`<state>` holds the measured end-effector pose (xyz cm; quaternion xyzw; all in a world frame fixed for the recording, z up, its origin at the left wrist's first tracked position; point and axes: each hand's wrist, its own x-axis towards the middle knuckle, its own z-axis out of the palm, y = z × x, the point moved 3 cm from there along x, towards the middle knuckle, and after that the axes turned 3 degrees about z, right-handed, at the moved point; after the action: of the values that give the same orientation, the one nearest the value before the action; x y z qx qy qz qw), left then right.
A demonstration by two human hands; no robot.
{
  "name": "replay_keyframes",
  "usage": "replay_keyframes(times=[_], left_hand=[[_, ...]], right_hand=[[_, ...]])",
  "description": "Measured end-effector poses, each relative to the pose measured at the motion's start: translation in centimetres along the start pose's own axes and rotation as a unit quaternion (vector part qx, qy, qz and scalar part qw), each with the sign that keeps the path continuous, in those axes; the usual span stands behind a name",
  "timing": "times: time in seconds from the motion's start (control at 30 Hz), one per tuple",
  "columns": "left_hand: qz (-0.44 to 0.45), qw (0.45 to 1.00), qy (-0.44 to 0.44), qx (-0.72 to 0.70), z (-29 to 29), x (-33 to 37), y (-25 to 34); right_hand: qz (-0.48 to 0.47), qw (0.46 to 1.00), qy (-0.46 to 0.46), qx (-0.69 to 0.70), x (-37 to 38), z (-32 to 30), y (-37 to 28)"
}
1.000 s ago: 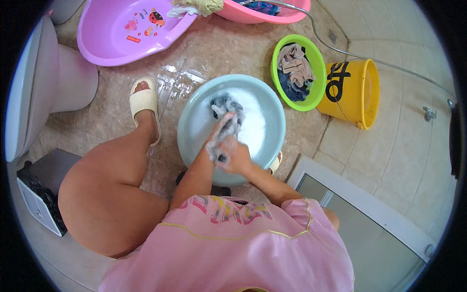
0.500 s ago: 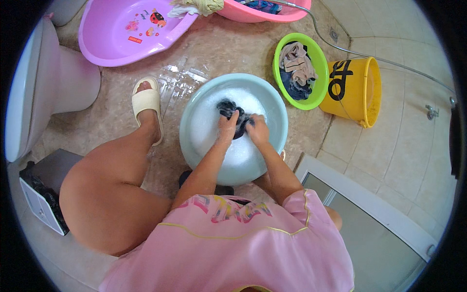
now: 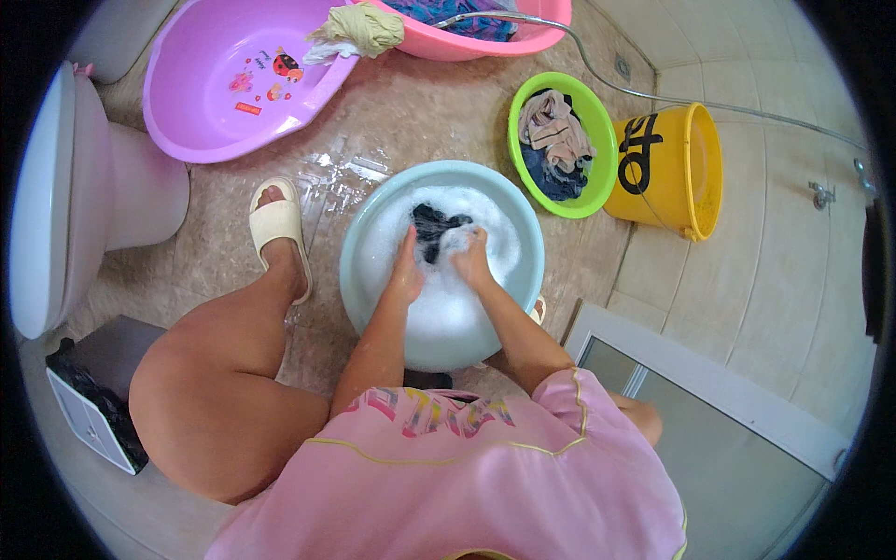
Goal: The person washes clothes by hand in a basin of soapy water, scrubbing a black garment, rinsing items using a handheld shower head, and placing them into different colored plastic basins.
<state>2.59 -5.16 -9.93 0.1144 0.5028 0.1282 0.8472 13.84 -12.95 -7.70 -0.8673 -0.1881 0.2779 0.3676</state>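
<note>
A dark wet garment point(image 3: 432, 227) lies in white suds inside a light blue basin point(image 3: 351, 280) on the floor in front of me. My left hand point(image 3: 406, 271) is at the garment's left edge, its fingers stretched forward and loosely apart from a grip. On the other side, my right hand point(image 3: 474, 261) is at the garment's right end. White foam covers its fingers and blurs them, so their hold on the cloth is hidden. Both forearms reach in over the near rim.
A green basin point(image 3: 607, 163) of clothes stands right of the suds, beside a yellow bucket point(image 3: 653, 191). Farther off are a purple tub point(image 3: 201, 103) and a pink tub point(image 3: 551, 28) with clothes. A toilet point(image 3: 140, 196) stands left; a hose point(image 3: 691, 100) crosses at right.
My hands have moved apart and loosened around the dark garment, which now lies spread lower in the foam. More suds cling to my right hand. The whole view has shifted slightly.
</note>
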Motion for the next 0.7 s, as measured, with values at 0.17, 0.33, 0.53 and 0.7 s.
replay_keyframes(times=[0.17, 0.33, 0.53, 0.7], left_hand=[[0.402, 0.789, -0.318, 0.338, 0.9, 0.8, 0.7], [0.012, 0.984, -0.171, -0.053, -0.5, 5.5, -5.3], [0.187, 0.982, 0.028, 0.029, 2.8, 0.0, 2.4], [0.178, 0.933, 0.179, 0.256, -2.3, 1.5, 2.3]], right_hand=[[-0.320, 0.903, -0.232, -0.167, -9.9, -0.2, -13.2], [-0.297, 0.916, -0.115, -0.245, -5.4, -0.4, -9.7], [-0.261, 0.878, -0.025, -0.400, -1.8, -5.4, -6.3], [-0.245, 0.828, -0.285, -0.416, -1.9, -5.4, -1.2]])
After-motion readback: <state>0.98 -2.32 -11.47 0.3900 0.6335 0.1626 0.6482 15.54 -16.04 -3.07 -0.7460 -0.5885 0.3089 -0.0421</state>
